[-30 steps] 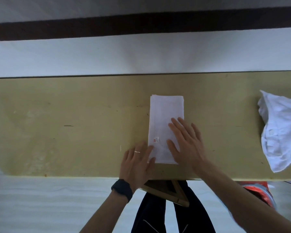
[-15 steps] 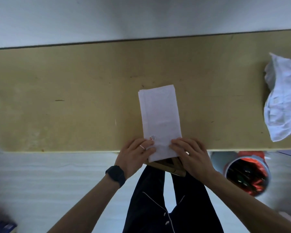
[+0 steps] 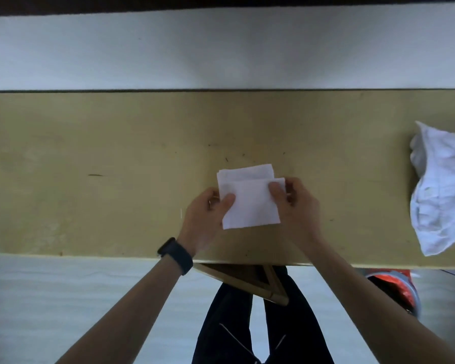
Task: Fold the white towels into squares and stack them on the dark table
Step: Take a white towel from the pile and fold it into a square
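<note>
Folding over the near half looks like the step in hand: the white towel lies on the tan table, centre, near the front edge. Its upper flap is doubled toward the far side. The left hand pinches the flap's left corner, thumb on top and fingers under. The right hand pinches the right corner the same way.

To do it well:
- The flap's far edge sits short of the lower layer's edge and skewed to the right, so shift it left and forward until the edges match.
- Lay it down before letting go, then press flat along the crease.
- Check it reads square; it looks close.

Count:
- Towels in the fold: one.
- Crumpled white heap at the table's right end: one, can't tell how many towels it holds.
- Finished stacks: none in view.
- Hands: two.
- Watch: one, on the left wrist.
</note>
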`<control>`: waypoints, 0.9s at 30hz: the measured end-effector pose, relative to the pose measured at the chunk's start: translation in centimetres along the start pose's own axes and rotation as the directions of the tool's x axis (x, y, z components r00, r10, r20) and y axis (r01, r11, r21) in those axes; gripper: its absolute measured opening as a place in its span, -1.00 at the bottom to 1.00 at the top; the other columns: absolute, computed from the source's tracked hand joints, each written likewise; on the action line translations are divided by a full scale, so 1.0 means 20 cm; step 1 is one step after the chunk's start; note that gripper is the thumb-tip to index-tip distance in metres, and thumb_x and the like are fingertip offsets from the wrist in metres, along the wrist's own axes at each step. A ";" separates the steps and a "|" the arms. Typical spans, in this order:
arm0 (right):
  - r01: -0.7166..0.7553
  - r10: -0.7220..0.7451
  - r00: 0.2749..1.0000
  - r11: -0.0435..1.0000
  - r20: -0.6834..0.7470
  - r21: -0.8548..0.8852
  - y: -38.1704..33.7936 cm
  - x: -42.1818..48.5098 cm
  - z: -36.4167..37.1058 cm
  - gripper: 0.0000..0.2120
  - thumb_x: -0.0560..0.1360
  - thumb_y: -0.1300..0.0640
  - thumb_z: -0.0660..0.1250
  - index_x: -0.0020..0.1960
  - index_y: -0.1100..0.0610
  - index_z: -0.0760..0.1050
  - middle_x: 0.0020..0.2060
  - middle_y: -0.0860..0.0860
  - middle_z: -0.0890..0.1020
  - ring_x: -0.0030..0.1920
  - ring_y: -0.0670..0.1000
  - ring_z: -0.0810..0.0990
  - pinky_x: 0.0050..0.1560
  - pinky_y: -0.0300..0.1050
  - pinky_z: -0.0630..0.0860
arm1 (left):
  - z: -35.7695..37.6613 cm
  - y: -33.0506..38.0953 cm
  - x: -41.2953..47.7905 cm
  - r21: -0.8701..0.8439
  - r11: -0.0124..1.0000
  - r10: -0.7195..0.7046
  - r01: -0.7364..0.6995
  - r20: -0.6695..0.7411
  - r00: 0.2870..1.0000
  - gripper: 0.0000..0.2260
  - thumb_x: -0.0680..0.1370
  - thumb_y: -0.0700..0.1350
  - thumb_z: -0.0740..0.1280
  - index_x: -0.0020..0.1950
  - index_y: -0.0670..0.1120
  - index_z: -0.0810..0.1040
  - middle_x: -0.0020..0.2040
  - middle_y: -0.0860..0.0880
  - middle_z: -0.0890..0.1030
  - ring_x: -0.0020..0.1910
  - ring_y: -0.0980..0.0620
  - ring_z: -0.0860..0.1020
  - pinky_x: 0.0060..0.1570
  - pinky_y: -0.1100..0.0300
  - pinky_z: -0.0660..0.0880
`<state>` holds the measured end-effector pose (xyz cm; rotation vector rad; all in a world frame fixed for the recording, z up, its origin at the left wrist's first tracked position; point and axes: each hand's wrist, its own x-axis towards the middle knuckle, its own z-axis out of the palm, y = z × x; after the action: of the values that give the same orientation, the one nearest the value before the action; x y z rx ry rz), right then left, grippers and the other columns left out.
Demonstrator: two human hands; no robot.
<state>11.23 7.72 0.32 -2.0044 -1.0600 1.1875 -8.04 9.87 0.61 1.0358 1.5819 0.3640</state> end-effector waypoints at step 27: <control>0.055 -0.190 0.962 0.841 -0.199 -0.538 0.10 0.01 0.15 -0.61 0.58 -0.15 0.26 0.30 0.05 0.42 0.24 0.08 0.47 0.18 0.12 0.40 0.07 0.05 0.43 | 0.15 -0.11 0.05 0.744 0.658 0.417 -0.116 -0.232 0.879 -0.63 0.58 0.13 0.19 0.32 -0.01 0.37 0.26 -0.17 0.50 0.15 -0.21 0.50 0.01 -0.08 0.49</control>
<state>9.32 7.10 -2.68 -2.3682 -1.4767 0.5860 -6.08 8.52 -2.46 1.9287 1.9881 0.1412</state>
